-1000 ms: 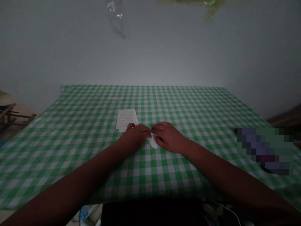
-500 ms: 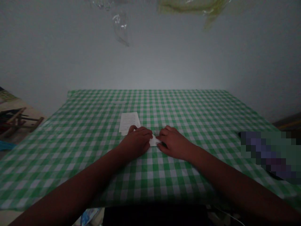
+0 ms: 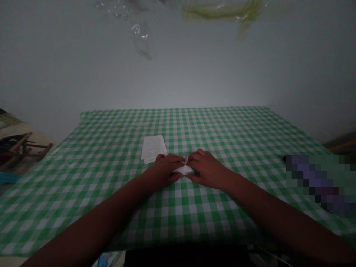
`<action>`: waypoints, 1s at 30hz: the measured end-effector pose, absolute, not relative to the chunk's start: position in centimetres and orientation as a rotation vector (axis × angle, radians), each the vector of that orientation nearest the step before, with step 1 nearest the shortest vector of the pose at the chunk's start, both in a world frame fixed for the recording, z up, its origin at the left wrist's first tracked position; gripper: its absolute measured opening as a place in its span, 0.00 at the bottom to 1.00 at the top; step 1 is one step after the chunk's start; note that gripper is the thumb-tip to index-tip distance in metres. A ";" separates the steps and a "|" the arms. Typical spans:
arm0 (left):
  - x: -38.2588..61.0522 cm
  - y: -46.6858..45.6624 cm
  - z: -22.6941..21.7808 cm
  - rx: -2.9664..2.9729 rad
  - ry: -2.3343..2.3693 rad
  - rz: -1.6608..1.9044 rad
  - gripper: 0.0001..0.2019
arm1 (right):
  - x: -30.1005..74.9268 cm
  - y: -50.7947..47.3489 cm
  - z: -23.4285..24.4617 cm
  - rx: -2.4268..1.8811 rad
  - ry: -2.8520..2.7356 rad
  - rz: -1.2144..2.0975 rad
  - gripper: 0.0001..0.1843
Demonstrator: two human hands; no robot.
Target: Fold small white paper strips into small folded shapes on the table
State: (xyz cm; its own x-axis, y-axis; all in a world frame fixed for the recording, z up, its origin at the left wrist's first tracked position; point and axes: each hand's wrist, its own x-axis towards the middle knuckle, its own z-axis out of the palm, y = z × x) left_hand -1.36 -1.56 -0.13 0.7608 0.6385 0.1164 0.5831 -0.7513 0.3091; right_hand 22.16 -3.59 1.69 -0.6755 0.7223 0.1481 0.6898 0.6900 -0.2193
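A small piece of white paper (image 3: 184, 170), seemingly folded, sits between my two hands near the middle of the checked cloth. My left hand (image 3: 164, 168) grips its left part, thumb on the near side and fingers on the far side. From the right, my right hand (image 3: 207, 168) pinches the other end the same way. The fingertips of both hands almost meet over the paper, and much of it is hidden under them. Just beyond my left hand lie printed paper sheets (image 3: 153, 147), slightly fanned.
A green-and-white checked tablecloth (image 3: 178, 211) covers the table, which reaches a pale wall (image 3: 178, 74). At the right edge lies a dark, pixelated flat object (image 3: 308, 178). Wooden furniture (image 3: 25, 148) stands on the floor at left. Clear plastic and yellow tape (image 3: 222, 11) cling to the wall.
My left hand has shifted slightly right, and both thumbs have closed in toward each other along the paper's near edge. The view has tilted a little.
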 end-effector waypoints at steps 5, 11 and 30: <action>-1.2 -1.3 -0.5 2.701 0.999 0.323 0.19 | 22.4 -3.3 1.6 -1.085 -2.668 0.242 0.21; -1.1 -1.5 0.1 2.725 1.006 0.344 0.16 | 22.8 -2.9 1.6 -1.051 -2.673 0.268 0.19; -0.5 -2.0 1.5 2.707 1.020 0.367 0.10 | 22.5 -2.9 1.6 -1.024 -2.637 0.245 0.14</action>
